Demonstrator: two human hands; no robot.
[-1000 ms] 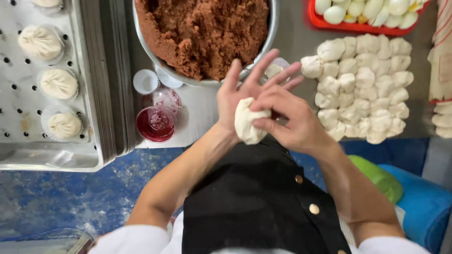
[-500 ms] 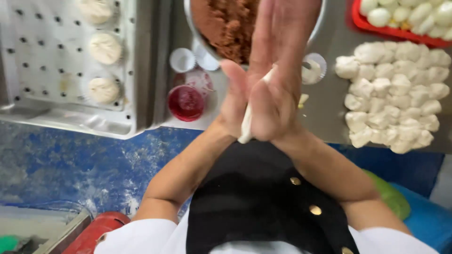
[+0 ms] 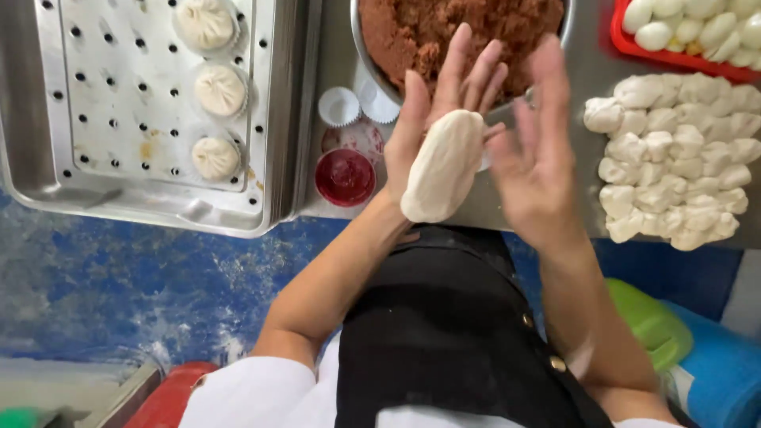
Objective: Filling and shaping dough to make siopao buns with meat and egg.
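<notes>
Hands have parted since half a second ago. Left hand (image 3: 444, 111) open, flattened dough oval (image 3: 442, 166) resting on its palm; right hand (image 3: 535, 150) spread wide just beside, empty. Pressing looks finished. Filling bowl (image 3: 460, 32) beyond fingertips; dough pieces (image 3: 674, 150) right of them.

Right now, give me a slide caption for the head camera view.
Flattened dough oval rests on the open left hand, right hand apart beside it, above a bowl of brown filling.

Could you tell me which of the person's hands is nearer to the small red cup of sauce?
Left. The left hand, with the flattened dough on its palm, is just right of the red cup; the right hand is open farther right, beyond the dough.
</notes>
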